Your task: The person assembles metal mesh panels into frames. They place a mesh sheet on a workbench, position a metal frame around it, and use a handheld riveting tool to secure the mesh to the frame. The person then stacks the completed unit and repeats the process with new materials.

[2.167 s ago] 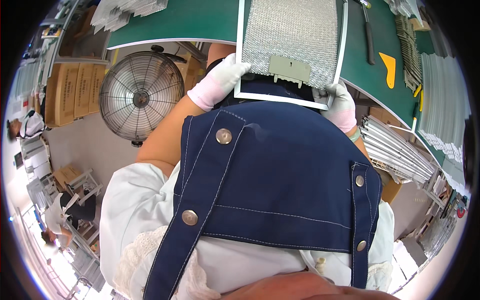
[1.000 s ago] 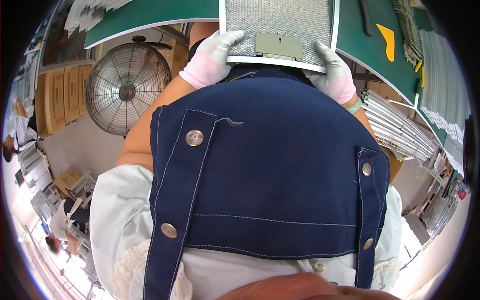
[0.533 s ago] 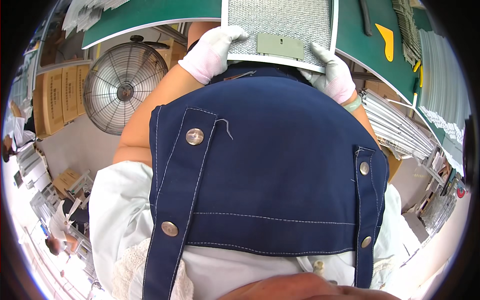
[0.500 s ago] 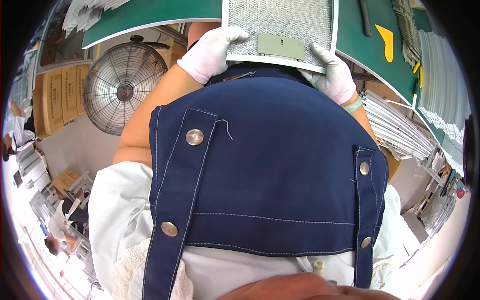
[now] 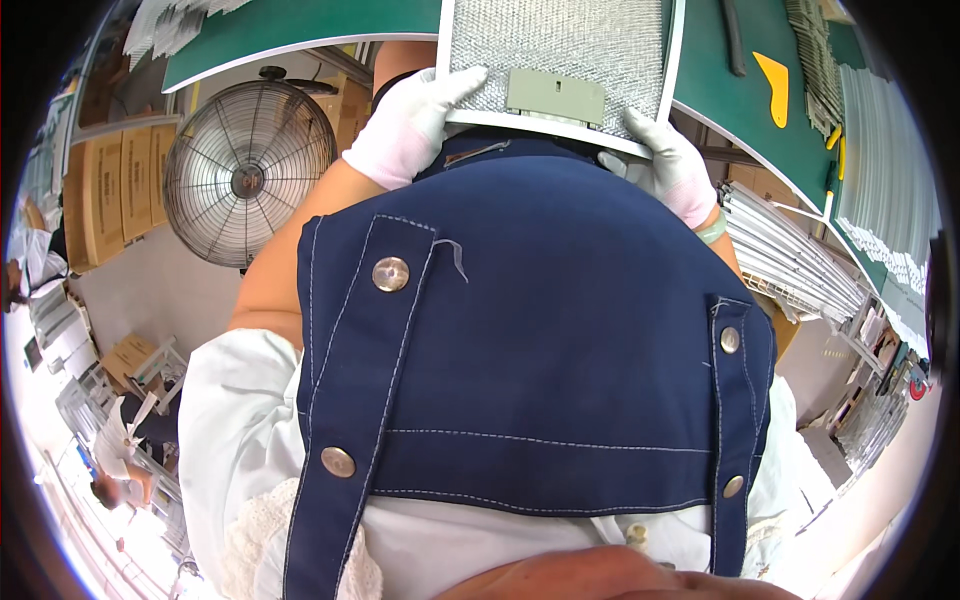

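Note:
A framed metal mesh filter panel (image 5: 560, 40) lies at the near edge of the green workbench, its front end reaching over toward my apron. Its frame is pale, the mesh silvery, and a grey-green plate (image 5: 556, 96) sits on the mesh by the near side. My white-gloved left hand (image 5: 412, 120) grips the near left corner, thumb on top of the mesh. On the near right corner my gloved right hand (image 5: 672, 165) is closed, its thumb above the frame. The fingers of both hands are partly hidden under the panel.
On the green bench (image 5: 320, 25) a yellow scraper-like blade (image 5: 773, 88) and a dark rod (image 5: 732, 38) lie to the right, beside stacked pale strips (image 5: 885, 150). A large floor fan (image 5: 248, 180) stands at left near cardboard boxes (image 5: 108, 195). Metal strips (image 5: 790, 255) sit below the bench.
Both hands have spread slightly apart and shifted a little toward me. The panel has tilted slightly, its near right corner coming lower, and stays in my grip.

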A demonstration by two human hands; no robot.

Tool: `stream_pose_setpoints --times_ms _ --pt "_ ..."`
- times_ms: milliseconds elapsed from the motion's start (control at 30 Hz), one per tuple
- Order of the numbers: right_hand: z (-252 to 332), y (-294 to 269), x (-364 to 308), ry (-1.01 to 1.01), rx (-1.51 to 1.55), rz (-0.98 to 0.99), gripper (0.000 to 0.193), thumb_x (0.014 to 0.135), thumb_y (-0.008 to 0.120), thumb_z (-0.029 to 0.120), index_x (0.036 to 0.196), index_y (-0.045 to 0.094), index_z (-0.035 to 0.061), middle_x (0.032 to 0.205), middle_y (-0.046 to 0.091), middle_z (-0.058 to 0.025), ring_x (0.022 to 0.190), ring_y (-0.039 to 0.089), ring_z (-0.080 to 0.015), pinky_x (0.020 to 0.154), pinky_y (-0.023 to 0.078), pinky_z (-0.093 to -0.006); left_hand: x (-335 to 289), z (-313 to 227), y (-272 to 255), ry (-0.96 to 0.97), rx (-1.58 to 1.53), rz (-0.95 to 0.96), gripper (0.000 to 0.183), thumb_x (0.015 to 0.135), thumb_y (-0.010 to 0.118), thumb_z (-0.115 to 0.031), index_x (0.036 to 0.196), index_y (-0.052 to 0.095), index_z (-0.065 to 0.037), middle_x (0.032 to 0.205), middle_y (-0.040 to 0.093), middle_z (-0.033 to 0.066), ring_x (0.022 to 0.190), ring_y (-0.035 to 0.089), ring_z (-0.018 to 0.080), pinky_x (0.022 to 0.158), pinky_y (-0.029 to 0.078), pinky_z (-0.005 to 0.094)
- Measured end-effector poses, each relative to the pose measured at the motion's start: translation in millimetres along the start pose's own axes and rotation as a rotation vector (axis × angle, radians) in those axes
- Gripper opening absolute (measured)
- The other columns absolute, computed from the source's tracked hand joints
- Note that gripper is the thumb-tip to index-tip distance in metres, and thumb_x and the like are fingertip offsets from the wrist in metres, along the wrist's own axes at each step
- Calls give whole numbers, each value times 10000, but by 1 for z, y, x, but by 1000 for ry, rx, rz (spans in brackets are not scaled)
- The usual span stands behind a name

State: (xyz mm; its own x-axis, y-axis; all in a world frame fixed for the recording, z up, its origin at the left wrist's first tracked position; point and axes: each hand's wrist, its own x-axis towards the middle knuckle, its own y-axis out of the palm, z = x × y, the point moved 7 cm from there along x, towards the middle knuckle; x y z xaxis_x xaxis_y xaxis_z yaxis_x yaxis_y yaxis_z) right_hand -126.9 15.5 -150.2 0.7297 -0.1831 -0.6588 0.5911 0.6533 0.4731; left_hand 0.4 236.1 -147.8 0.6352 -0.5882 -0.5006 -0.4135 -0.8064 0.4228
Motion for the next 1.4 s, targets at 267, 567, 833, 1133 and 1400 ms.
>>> stream_pose_setpoints --times_ms 267,567,833,1133,1400 --pt "-2 -9 14 -84 41 -69 123 933 568 143 1000 601 45 1022 588 -100 973 601 -264 822 538 -461 11 -2 12 29 -30 9 390 963 582 -177 1319 499 -42 1258 589 109 1160 580 233 1014 470 442" --pt "0 2 9 -166 -13 -57 270 949 589 256 1095 592 29 1105 609 -101 1000 616 -227 864 528 -428 14 0 8 9 -95 69 394 950 596 -151 1291 499 22 1213 597 130 1123 600 231 994 495 382" --pt "14 6 -3 -237 -421 127 381 980 548 244 1233 527 -40 1005 614 -61 916 550 -101 830 469 -270 2 -30 -17 251 607 -77 458 984 558 -265 1255 497 99 1155 623 120 1053 592 151 949 459 291" --pt "39 21 -4 -288 -438 255 415 997 497 202 1318 467 -60 1237 589 -119 1111 563 -160 992 432 -312 -2 -40 -4 135 341 328 489 999 524 -244 1351 450 87 1302 568 149 1185 547 189 1038 417 317" --pt "31 42 -20 -253 -501 410 558 980 543 204 1441 349 -45 1371 514 -114 1231 498 -176 1066 378 -337 37 -162 -3 410 198 -58 403 994 550 -244 1273 536 47 1197 624 129 1021 617 170 930 481 289"
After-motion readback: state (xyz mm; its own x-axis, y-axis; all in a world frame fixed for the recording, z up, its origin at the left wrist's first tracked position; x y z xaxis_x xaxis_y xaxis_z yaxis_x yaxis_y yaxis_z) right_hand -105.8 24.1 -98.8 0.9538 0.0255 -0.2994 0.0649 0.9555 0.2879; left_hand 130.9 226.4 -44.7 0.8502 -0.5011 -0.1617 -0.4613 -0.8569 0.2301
